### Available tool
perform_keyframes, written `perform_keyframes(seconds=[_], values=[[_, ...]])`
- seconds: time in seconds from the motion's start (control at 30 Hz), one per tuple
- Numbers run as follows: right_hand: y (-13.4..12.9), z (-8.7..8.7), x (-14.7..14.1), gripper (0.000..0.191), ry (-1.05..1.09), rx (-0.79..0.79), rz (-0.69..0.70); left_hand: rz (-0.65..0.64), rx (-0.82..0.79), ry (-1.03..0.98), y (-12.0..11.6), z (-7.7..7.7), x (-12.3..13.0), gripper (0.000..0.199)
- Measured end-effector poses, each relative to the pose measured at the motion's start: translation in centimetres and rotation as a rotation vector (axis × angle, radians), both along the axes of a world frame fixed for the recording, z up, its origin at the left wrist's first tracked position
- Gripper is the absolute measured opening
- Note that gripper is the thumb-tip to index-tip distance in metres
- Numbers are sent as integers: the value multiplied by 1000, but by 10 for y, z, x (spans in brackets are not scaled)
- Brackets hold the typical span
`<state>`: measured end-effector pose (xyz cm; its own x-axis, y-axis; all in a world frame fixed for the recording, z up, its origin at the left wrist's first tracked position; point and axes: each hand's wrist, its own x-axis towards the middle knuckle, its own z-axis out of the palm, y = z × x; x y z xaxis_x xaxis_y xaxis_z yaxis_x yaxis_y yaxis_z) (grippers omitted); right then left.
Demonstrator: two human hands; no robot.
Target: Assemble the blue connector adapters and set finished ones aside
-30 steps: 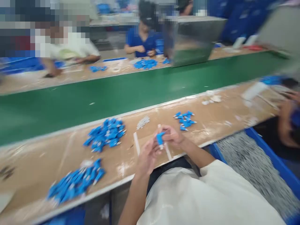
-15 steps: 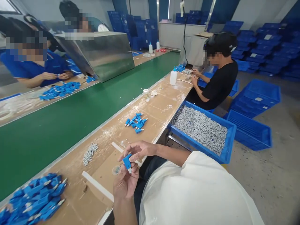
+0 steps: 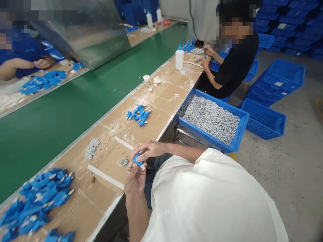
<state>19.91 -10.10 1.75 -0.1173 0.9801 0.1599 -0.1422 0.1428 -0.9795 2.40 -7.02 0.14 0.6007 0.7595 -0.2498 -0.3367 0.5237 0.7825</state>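
A small blue plastic piece with a white tip is held between my two hands above the near edge of the table. My left hand grips it from below, fingers closed around the lower part near the tip. From the far side, my right hand pinches it, thumb lying across its top face. A small clear round dish with something grey inside sits on the table beside my left hand. Farther left lies a small pile of grey parts.
Blue pieces lie in a large pile at near left and a smaller one ahead. A blue crate of grey parts stands by the table. Beyond the table runs a green belt. A co-worker in black sits farther along.
My view has tilted downward, so the scene sits higher. The blue piece has turned in my fingers and lies flatter, and my right thumb now covers more of it.
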Motion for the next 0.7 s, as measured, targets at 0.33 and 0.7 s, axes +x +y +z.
perform_keyframes(seconds=[0.33,0.7], values=[[43,-46,22,40,-283,-122,-441,488,-164,-176,34,-32,-36,54],[116,-60,-12,43,-477,-149,-67,657,-262,-186,63,-57,-56,53]])
